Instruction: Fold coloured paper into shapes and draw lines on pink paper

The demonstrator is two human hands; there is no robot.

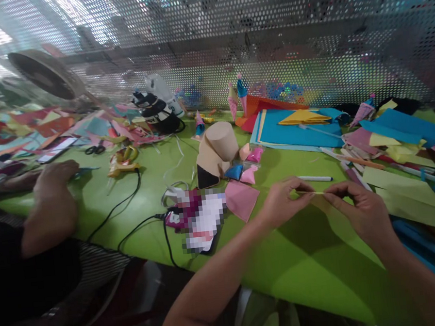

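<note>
Both of my hands hover above the green table (291, 269), fingertips close together. Between them runs a thin, pale yellow strip (316, 192); it looks like paper, though whether it is narrow or a sheet seen edge-on I cannot tell. My left hand (286, 201) pinches its left end and my right hand (358, 208) pinches the right end. Just behind the left fingers lies a white marker (315, 178) with a dark tip. A pink paper square (242, 200) rests left of my left wrist. Pale yellow-green sheets (416, 204) lie right of my right hand.
Blue paper sheets (295, 131), a tape roll (223, 139) and small colored packets (249, 174) stand farther back. A phone (205, 224) and a corded power strip (180, 216) sit left. Beyond a glue gun (123, 165), another person's arm (52, 196) rests on the table.
</note>
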